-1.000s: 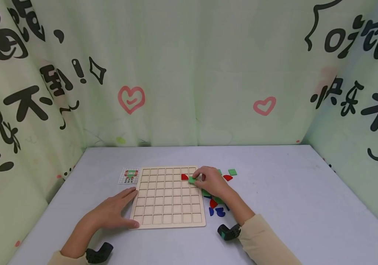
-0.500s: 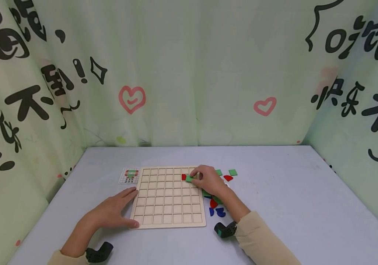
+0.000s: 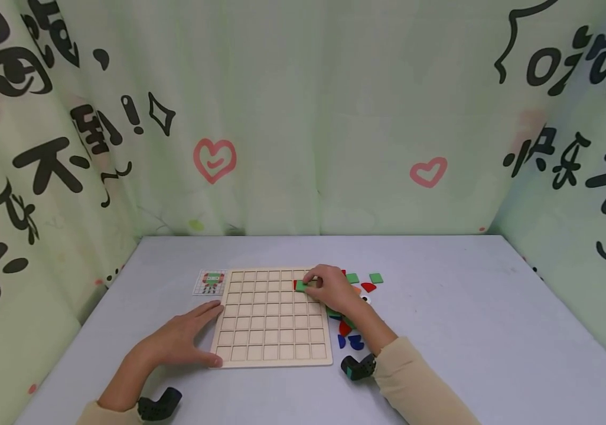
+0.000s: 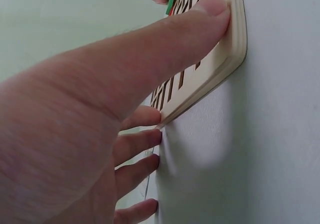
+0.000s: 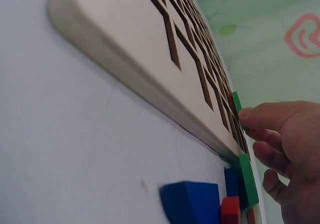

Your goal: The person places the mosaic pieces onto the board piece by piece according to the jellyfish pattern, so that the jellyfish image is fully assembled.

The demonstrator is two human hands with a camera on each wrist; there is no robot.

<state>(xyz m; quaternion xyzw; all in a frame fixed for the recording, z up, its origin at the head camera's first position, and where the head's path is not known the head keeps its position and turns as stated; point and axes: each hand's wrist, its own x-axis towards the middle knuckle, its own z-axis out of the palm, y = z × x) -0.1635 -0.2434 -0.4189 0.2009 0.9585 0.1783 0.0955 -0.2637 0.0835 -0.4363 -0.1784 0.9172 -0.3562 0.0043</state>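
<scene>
In the head view a pale wooden grid board (image 3: 271, 337) lies on the table. My right hand (image 3: 335, 290) pinches a green square tile (image 3: 300, 287) between thumb and fingers, over the upper right cells. The tile overlaps a red piece (image 3: 295, 284) on the board, leaving only a sliver of red visible. In the right wrist view the green tile (image 5: 237, 104) stands tilted at the fingertips. My left hand (image 3: 183, 337) is spread at the board's left side. Its thumb rests on the near corner, and in the left wrist view the other fingers (image 4: 137, 149) extend along the edge.
A small picture card (image 3: 210, 282) of a robot figure lies left of the board. Right of the board, partly behind my right hand, are loose green tiles (image 3: 376, 277), red pieces (image 3: 368, 287) and blue pieces (image 3: 356, 343). Curtains (image 3: 313, 118) surround the table.
My right hand has moved the green tile slightly left, so it now covers most of the red piece. My left hand keeps its place on the board.
</scene>
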